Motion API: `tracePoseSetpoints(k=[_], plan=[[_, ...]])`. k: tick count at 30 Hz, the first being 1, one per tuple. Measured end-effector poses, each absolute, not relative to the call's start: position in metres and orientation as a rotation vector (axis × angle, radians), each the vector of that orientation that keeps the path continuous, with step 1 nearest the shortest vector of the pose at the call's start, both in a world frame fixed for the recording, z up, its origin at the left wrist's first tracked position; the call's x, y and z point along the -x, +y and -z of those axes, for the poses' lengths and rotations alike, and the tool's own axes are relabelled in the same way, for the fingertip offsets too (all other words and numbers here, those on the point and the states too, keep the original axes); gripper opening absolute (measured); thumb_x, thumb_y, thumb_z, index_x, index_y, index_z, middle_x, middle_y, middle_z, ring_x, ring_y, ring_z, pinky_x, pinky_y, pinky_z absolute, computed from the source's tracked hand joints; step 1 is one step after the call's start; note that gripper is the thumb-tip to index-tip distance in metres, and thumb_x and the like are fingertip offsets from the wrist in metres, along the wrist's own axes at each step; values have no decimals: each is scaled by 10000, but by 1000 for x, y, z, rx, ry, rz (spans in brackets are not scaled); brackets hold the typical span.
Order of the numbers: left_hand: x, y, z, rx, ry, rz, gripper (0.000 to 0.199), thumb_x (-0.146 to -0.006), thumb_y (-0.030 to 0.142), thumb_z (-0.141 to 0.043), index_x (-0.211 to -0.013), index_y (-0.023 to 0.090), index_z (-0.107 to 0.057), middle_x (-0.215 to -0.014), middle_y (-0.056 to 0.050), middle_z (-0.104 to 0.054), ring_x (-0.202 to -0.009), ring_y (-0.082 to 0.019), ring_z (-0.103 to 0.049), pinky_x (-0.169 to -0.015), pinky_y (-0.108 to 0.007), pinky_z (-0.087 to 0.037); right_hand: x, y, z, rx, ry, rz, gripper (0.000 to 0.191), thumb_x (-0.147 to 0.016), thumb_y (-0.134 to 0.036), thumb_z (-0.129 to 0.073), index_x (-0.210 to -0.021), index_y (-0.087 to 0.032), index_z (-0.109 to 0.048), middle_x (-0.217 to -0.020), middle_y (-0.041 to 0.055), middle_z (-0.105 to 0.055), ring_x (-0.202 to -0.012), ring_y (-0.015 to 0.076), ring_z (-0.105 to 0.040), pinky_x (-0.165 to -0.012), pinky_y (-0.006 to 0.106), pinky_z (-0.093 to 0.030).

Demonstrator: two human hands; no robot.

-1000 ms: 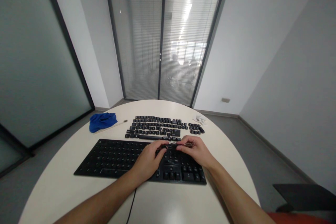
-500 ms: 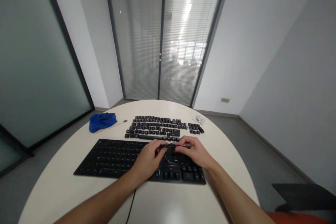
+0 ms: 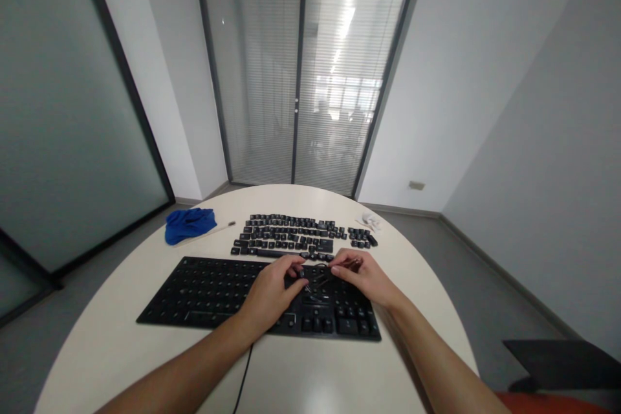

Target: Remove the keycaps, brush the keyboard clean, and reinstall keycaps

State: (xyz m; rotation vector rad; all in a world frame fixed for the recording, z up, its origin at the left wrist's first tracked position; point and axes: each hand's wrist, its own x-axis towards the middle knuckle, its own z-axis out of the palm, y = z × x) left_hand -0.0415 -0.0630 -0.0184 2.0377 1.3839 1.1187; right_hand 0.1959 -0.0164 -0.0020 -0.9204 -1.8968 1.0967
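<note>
A black full-size keyboard (image 3: 218, 291) lies on the round table, most of its keycaps off; the lower right part still carries several caps. Over its right half, my left hand (image 3: 274, 288) has thumb and forefinger parted, with a small dark piece (image 3: 301, 273) near the fingertips, too small to name surely. My right hand (image 3: 361, 275) pinches a thin wire tool that looks like a keycap puller (image 3: 321, 266), its wire loop reaching left above the keys. Behind the keyboard, loose black keycaps (image 3: 286, 231) stand in rows.
A blue cloth (image 3: 189, 225) and a thin-handled brush (image 3: 231, 224) lie at the table's far left. Crumpled white tissue (image 3: 370, 220) sits beyond a small group of keycaps (image 3: 359, 237) at the right. A black cable (image 3: 243, 375) runs toward me across the table (image 3: 310, 375).
My left thumb and forefinger have moved farther apart. The right hand has shifted slightly right and up, away from the left, and more of the keyboard shows between them.
</note>
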Motion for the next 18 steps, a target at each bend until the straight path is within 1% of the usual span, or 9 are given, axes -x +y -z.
tracePoseSetpoints(k=[4,6,8,12,15,18], plan=[[42,-64,16,-2145,1395,-1077,170,-837,172,-705,-995,211,-657,-944,-25,-694,-899,-223,-650,-843,-394,-521,-195,-16,1,917,-1869,-1037,312,-866,-490,-695,-858,-178,-707,-807,40,-689,-749,184,-613,-685,304,-464],[43,-65,16,-2188,1379,-1072,132,-847,171,-700,-968,216,-669,-949,-25,-694,-915,-225,-650,-851,-393,-521,-194,-15,0,919,-1837,-961,320,-893,-504,-659,-893,-188,-706,-854,51,-691,-799,201,-621,-737,325,-478],[43,-65,16,-2202,1360,-1072,144,-849,156,-700,-977,221,-681,-992,-27,-699,-947,-225,-651,-875,-392,-518,-195,-15,-1,909,-1810,-841,328,-945,-506,-585,-896,-198,-690,-881,55,-673,-834,206,-614,-784,337,-478],[43,-66,16,-2215,1356,-1050,185,-849,139,-707,-1004,240,-695,-1040,-17,-703,-984,-222,-653,-896,-381,-512,-194,-18,-5,854,-1822,-639,371,-1040,-452,-399,-859,-209,-613,-955,69,-644,-937,212,-598,-870,342,-455],[42,-68,14,-2242,1396,-1045,190,-848,171,-724,-1022,236,-686,-1006,-17,-708,-945,-223,-656,-862,-373,-517,-189,-24,-7,892,-1947,-587,359,-1058,-410,-348,-900,-213,-602,-910,61,-654,-897,207,-607,-837,333,-460],[41,-70,13,-2288,1417,-1071,209,-843,211,-744,-1037,225,-668,-970,-19,-710,-907,-222,-658,-831,-368,-522,-182,-31,-8,930,-2107,-560,293,-1037,-374,-419,-933,-212,-639,-879,52,-682,-826,198,-620,-772,317,-467]])
